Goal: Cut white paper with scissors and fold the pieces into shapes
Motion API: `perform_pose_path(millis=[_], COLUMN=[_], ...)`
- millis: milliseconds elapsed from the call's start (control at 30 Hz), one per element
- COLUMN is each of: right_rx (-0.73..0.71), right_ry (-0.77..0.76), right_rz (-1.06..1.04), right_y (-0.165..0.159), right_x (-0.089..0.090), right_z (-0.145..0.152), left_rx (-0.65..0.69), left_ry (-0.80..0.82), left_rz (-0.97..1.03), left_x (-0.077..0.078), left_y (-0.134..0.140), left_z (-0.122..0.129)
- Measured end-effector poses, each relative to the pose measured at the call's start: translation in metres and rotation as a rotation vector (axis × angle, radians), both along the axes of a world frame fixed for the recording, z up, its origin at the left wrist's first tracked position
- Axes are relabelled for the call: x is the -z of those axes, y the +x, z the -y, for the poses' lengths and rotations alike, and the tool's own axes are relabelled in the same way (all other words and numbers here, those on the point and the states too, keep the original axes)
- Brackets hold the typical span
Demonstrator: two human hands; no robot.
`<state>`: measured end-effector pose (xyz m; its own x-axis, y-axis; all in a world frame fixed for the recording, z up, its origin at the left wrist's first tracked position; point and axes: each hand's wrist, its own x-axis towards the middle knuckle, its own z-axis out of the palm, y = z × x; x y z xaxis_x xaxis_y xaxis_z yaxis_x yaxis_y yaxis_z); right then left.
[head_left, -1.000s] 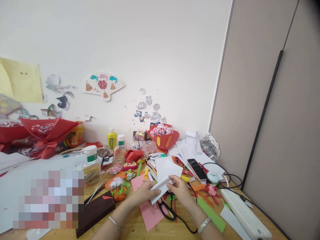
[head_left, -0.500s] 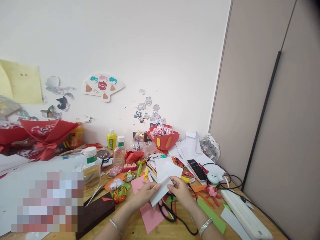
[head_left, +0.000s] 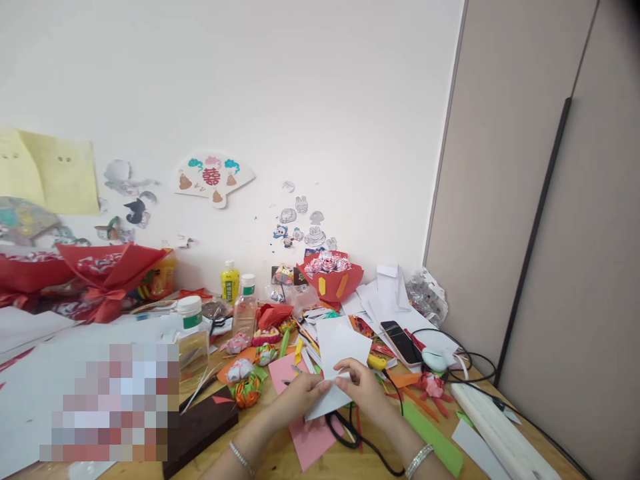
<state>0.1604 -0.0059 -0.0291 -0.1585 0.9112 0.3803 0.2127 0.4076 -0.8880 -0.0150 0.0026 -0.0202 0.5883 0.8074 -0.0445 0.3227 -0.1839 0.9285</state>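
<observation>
Between my two hands is a small piece of white paper (head_left: 330, 402), its upper edge pinched at the middle. My left hand (head_left: 306, 391) grips it from the left, thumb on top. From the right, my right hand (head_left: 361, 387) pinches it between thumb and bent fingers. Just behind lies a larger white sheet (head_left: 345, 343), partly covered by my fingers. Beneath my hands is pink paper (head_left: 316, 443), with the black looped handle of what looks like scissors (head_left: 345, 430) beside it. A black cord runs past on the right.
At the left stand red-wrapped bouquets (head_left: 107, 277), clear bottles (head_left: 245, 307) and a dark brown block (head_left: 203, 433). Folded paper flowers (head_left: 247, 390) lie nearby. To the right are a phone (head_left: 401, 342), green paper (head_left: 433, 437), a white power strip (head_left: 503, 430) and looping cables.
My fingers have closed in toward each other on the white paper, and its upper part now sits lower, pinched between them. The view has shifted slightly left.
</observation>
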Motion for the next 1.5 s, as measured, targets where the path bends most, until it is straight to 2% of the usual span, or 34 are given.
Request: perform_pose_path(millis=[200,333,467,567,700,800,967,1133,1267,1500], right_rx=[0.071,0.094,0.09,0.095,0.114,0.117,0.097,0.102,0.083,0.071], right_ry=[0.033,0.071,0.133,0.157,0.155,0.172,0.175,0.128,0.115,0.127], right_rz=[0.171,0.222,0.302,0.362,0.37,0.391,0.405,0.286,0.195,0.147], right_y=[-0.004,-0.005,-0.004,-0.004,-0.004,-0.006,-0.005,0.0,0.004,0.009], right_x=[-0.006,-0.007,-0.005,-0.006,-0.006,-0.004,-0.004,-0.008,-0.006,-0.006], right_z=[0.005,0.006,0.007,0.007,0.007,0.008,0.009,0.004,-0.001,-0.003], left_rx=[0.126,0.108,0.063,0.055,-0.056,-0.135,-0.168,-0.199,-0.212,-0.221], left_ry=[-0.122,-0.113,-0.044,0.002,0.205,0.348,0.414,0.337,0.233,0.142], left_rz=[0.03,0.061,0.036,0.001,-0.06,-0.061,-0.081,-0.033,0.053,0.195], left_x=[-0.006,-0.003,-0.001,-0.005,-0.01,-0.006,-0.001,-0.007,-0.005,-0.007], left_y=[0.004,0.004,0.002,0.001,0.002,0.004,0.004,-0.004,-0.009,-0.011], left_z=[0.01,0.008,0.006,0.006,0.003,-0.001,-0.005,-0.009,-0.016,-0.019])
